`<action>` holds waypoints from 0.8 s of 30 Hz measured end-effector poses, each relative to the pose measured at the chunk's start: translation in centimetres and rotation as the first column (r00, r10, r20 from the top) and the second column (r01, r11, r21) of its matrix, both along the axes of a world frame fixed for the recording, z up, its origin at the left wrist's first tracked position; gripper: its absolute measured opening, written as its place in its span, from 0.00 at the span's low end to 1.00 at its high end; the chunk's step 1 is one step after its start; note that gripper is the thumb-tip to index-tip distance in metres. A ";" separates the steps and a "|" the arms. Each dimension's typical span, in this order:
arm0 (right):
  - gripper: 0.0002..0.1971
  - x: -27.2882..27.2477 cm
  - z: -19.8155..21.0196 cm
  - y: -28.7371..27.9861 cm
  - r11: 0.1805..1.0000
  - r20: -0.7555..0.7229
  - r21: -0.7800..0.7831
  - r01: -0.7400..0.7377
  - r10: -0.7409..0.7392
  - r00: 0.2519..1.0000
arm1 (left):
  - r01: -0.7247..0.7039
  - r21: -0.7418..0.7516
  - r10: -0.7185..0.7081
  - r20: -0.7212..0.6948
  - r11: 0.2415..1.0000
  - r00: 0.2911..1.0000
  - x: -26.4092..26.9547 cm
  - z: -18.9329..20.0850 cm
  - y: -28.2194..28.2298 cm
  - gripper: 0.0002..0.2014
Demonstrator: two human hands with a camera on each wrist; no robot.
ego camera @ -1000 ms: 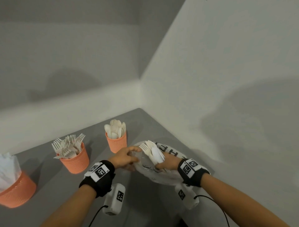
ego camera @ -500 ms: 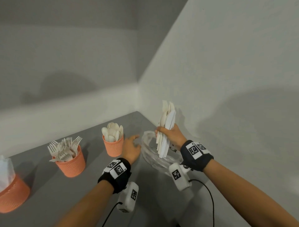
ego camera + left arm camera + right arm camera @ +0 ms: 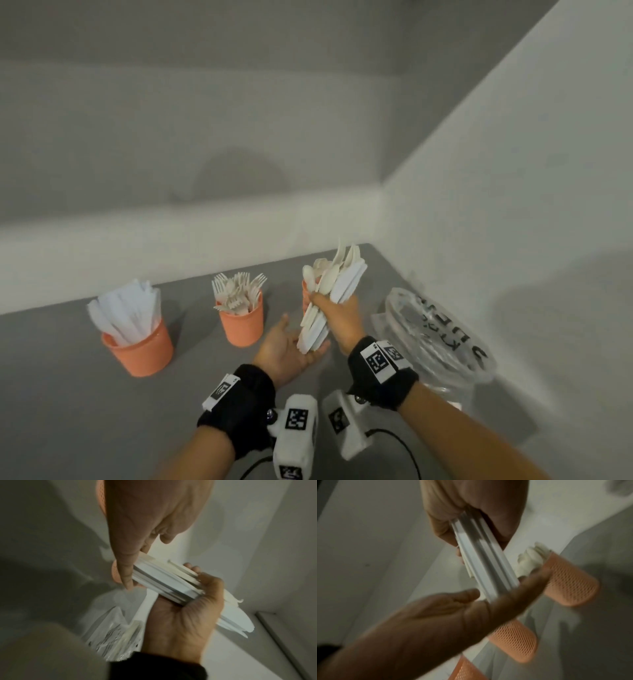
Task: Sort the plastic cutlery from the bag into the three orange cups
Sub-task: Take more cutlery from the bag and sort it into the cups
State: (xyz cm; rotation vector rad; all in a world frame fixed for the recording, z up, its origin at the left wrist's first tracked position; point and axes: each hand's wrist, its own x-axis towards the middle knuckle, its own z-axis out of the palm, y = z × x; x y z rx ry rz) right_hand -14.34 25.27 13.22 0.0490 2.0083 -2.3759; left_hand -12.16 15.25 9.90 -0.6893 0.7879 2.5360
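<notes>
My right hand (image 3: 337, 310) grips a bundle of white plastic cutlery (image 3: 330, 298), held tilted above the table in front of the spoon cup (image 3: 305, 296), which it mostly hides. The bundle mixes knives and spoons; a fork tip shows in the left wrist view. My left hand (image 3: 286, 347) lies open, palm up, under the bundle's lower ends, and its fingers (image 3: 126, 574) touch the handle ends (image 3: 163, 580). The fork cup (image 3: 241, 323) stands in the middle and the knife cup (image 3: 138, 347) to the left. The clear printed bag (image 3: 431, 337) lies at the right.
The grey table (image 3: 68, 394) fills a corner, with white walls close behind the cups and along the right side past the bag. In the right wrist view all three mesh cups show: (image 3: 570, 585), (image 3: 513, 639), (image 3: 465, 669).
My right hand lifted the cutlery bundle out of the bag and carried it left toward the spoon cup. My left hand left the bag and turned palm up under the bundle.
</notes>
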 end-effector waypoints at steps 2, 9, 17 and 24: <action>0.16 0.3 -0.6 -2.2 1.000 0.022 0.001 -0.008 0.008 1.000 | -0.027 -0.037 0.024 -0.061 0.999 0.998 0.7 1.0 -1.2 0.29; 0.10 1.2 -2.0 -7.8 0.992 0.010 0.058 -0.116 0.116 0.993 | 0.007 -0.449 -0.113 -0.210 0.893 0.971 3.7 1.5 -6.6 0.36; 0.18 4.2 -4.2 -13.5 0.705 -0.072 0.664 -0.251 0.394 0.916 | -0.266 -0.712 0.047 -0.313 0.650 0.949 3.6 1.5 -11.1 0.24; 0.18 3.7 -2.8 -13.4 0.599 0.079 0.526 -0.603 0.672 0.736 | -0.284 -0.688 0.065 -0.327 0.668 0.943 4.9 1.5 -13.6 0.09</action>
